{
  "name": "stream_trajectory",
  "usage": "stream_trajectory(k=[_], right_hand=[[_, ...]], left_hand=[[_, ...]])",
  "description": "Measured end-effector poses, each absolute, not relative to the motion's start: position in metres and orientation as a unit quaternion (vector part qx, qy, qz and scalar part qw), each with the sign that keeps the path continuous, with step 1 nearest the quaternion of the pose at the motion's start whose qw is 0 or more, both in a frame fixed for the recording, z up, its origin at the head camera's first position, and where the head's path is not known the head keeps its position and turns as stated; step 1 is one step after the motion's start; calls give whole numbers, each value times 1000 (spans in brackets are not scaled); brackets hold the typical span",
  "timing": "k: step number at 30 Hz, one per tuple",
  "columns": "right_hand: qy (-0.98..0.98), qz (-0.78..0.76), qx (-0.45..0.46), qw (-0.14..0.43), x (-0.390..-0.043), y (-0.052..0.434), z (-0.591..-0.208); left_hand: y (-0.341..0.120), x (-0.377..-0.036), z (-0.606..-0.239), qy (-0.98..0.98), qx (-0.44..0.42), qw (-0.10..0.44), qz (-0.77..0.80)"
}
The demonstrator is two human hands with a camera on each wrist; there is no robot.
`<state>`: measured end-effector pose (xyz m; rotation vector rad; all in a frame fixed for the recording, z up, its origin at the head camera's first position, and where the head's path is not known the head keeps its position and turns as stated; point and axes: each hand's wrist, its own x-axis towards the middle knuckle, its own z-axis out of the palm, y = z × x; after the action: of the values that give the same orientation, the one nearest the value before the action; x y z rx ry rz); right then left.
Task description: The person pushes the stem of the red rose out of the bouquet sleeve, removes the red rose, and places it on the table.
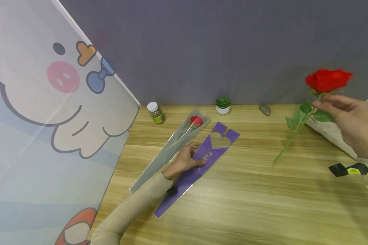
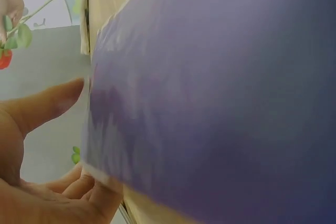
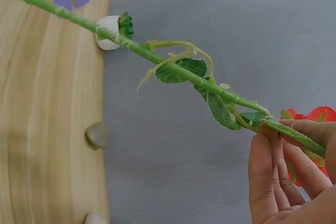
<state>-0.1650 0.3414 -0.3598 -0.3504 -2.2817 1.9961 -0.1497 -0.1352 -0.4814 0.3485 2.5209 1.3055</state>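
Note:
My right hand point(image 1: 355, 119) pinches the green stem point(image 3: 173, 66) of a red rose point(image 1: 328, 80) just below the bloom. The rose is held up at the right, bloom uppermost, its leafy stem slanting down to the left. At the middle left of the table, my left hand point(image 1: 185, 159) grips a purple flower sleeve point(image 1: 179, 183) with a clear heart-shaped window near its wide end. The thumb lies over the sleeve's face, while the other fingers are at its left edge. Close up, the sleeve point(image 2: 210, 93) fills much of the left wrist view.
Left of the purple sleeve lies a clear sleeve point(image 1: 150, 174) with a smaller red rose point(image 1: 196, 121) inside. Along the wall stand a white-lidded jar point(image 1: 157, 115), a small potted plant point(image 1: 223, 106) and a grey stone point(image 1: 265, 109). A pale wrap point(image 1: 331, 134) lies behind my right hand.

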Motion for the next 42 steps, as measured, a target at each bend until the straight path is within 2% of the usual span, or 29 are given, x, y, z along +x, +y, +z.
stream_trajectory(k=[6, 13, 18, 31, 42], right_hand=[[-806, 580, -120, 1, -168, 339, -368], [-837, 537, -105, -27, -174, 329, -382], [-846, 524, -75, -69, -179, 324, -397], [-825, 557, -70, -64, -197, 308, -459], [-788, 606, -69, -87, -201, 298, -484]], left_hand=[[-138, -154, -480, 880, 141, 111, 439], [-143, -156, -480, 879, 129, 134, 439], [-146, -158, -479, 874, 108, 144, 451], [-149, -159, -485, 875, 108, 137, 452], [-148, -162, -484, 894, 119, 121, 415]])
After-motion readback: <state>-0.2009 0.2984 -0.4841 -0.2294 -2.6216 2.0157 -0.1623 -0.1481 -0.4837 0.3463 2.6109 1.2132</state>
